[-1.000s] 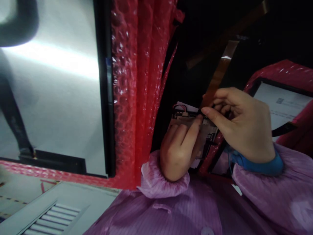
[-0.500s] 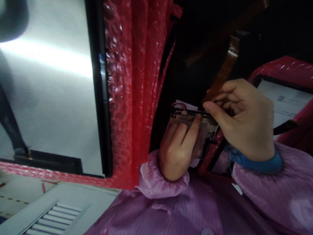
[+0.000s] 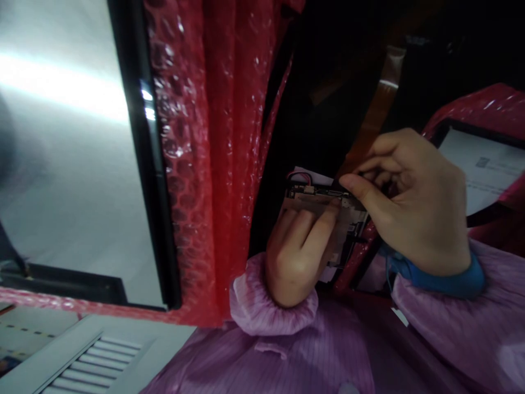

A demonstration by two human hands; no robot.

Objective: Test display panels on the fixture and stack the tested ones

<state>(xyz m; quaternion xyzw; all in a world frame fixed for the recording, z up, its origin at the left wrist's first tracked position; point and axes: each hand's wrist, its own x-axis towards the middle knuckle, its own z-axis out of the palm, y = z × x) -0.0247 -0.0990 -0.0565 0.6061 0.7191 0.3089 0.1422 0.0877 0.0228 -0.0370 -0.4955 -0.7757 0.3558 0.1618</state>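
Right hand [image 3: 426,208]: thumb and forefinger pinch an amber ribbon cable [image 3: 379,106] near its lower end, close to the upper edge of an opened electronic unit [image 3: 349,219] (whether cable and unit are joined, I cannot tell from here). Left hand [image 3: 293,260]: laid over the unit, forefinger extended toward that edge; thumb hidden, so I cannot tell whether it grips. Farther left, red bubble wrap [image 3: 223,164] borders a silver panel [image 3: 77,175]; rightward, a white-backed panel [image 3: 488,175] lies by red wrapping [image 3: 484,104].
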